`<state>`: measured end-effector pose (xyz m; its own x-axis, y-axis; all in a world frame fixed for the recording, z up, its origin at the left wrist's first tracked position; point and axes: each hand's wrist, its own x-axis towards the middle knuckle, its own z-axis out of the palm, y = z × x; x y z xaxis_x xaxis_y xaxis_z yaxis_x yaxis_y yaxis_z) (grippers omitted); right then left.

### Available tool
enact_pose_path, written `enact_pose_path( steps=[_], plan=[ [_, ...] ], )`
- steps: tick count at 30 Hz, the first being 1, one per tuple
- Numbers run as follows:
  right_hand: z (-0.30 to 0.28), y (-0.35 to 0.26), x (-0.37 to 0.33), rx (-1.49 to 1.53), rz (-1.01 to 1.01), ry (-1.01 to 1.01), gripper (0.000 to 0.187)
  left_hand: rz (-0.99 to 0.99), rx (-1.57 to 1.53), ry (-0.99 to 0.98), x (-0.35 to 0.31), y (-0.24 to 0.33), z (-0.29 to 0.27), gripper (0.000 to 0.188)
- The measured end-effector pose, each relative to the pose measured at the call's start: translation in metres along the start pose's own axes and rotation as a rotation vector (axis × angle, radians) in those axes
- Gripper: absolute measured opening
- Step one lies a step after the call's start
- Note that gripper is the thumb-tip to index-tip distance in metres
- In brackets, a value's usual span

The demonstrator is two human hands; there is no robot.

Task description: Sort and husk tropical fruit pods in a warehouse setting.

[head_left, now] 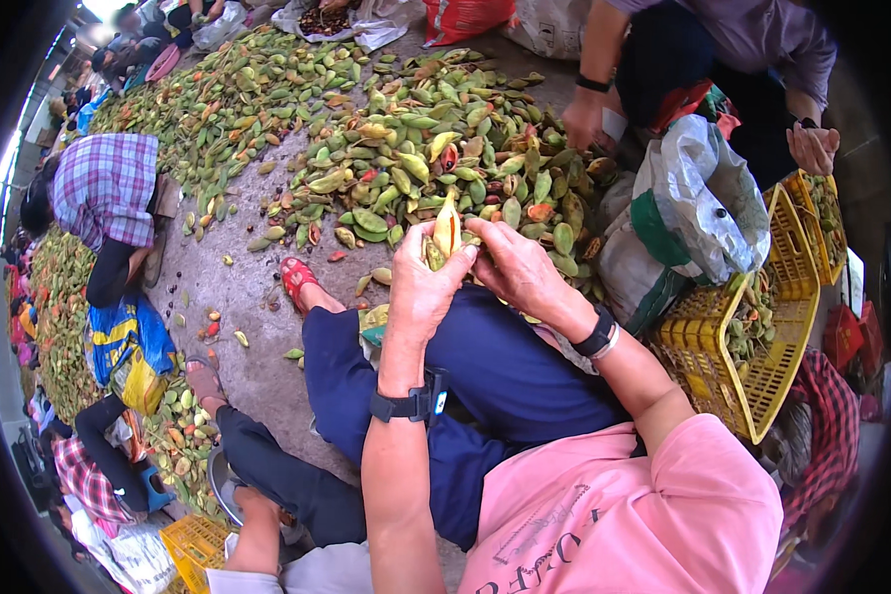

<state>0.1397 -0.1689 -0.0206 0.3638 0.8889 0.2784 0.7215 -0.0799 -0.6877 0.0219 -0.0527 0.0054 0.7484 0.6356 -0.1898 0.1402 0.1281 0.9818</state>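
Note:
A pale yellow-green seed pod [446,226] stands upright between my hands, split along its length with a reddish-brown inside showing. My left hand [422,280] is closed round its lower part, and a greener piece of pod [434,254] shows by those fingers. On the pod's right side, my right hand [521,269] has its fingers bent and pressed in at the split; its fingertips are partly hidden. Just beyond both hands lies a large heap of green, yellow and reddish pods [406,168].
A white-and-green woven sack [698,198] stands at the right, beside yellow plastic crates [708,342] holding pods. Across the heap a co-worker's hand [584,121] reaches into the pods. Another person in a checked shirt [104,188] bends at the left, near a blue-and-yellow bag [134,346].

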Motion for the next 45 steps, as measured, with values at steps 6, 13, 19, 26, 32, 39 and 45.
enact_pose_path(
  steps=[6, 13, 19, 26, 32, 39, 45],
  plan=[
    [-0.015, 0.002, -0.003, -0.059, -0.079, 0.083, 0.038, -0.163, -0.029, 0.044, 0.0, 0.006, 0.01, 0.036],
    [-0.027, -0.007, -0.005, -0.075, -0.074, 0.006, 0.045, -0.208, -0.293, -0.035, 0.002, -0.005, 0.006, 0.036],
    [-0.056, 0.001, -0.013, 0.105, -0.193, -0.138, 0.052, -0.265, -0.387, -0.216, -0.003, -0.008, 0.01, 0.036],
    [-0.051, 0.0, -0.038, 0.35, 0.018, 0.148, 0.032, -0.34, -0.441, -0.281, -0.01, 0.01, 0.036, 0.041],
    [-0.041, 0.007, -0.069, 1.094, 0.44, 0.118, 0.041, -0.427, -0.421, -0.321, -0.003, 0.0, 0.058, 0.046],
    [-0.046, 0.015, -0.075, 1.07, 0.475, 0.173, 0.021, -0.461, -0.24, -0.267, -0.007, 0.002, 0.065, 0.046],
    [-0.202, 0.054, -0.062, 0.015, 0.306, 0.643, 0.014, -0.367, -0.403, -0.332, -0.011, 0.0, 0.056, 0.05]
  ],
)
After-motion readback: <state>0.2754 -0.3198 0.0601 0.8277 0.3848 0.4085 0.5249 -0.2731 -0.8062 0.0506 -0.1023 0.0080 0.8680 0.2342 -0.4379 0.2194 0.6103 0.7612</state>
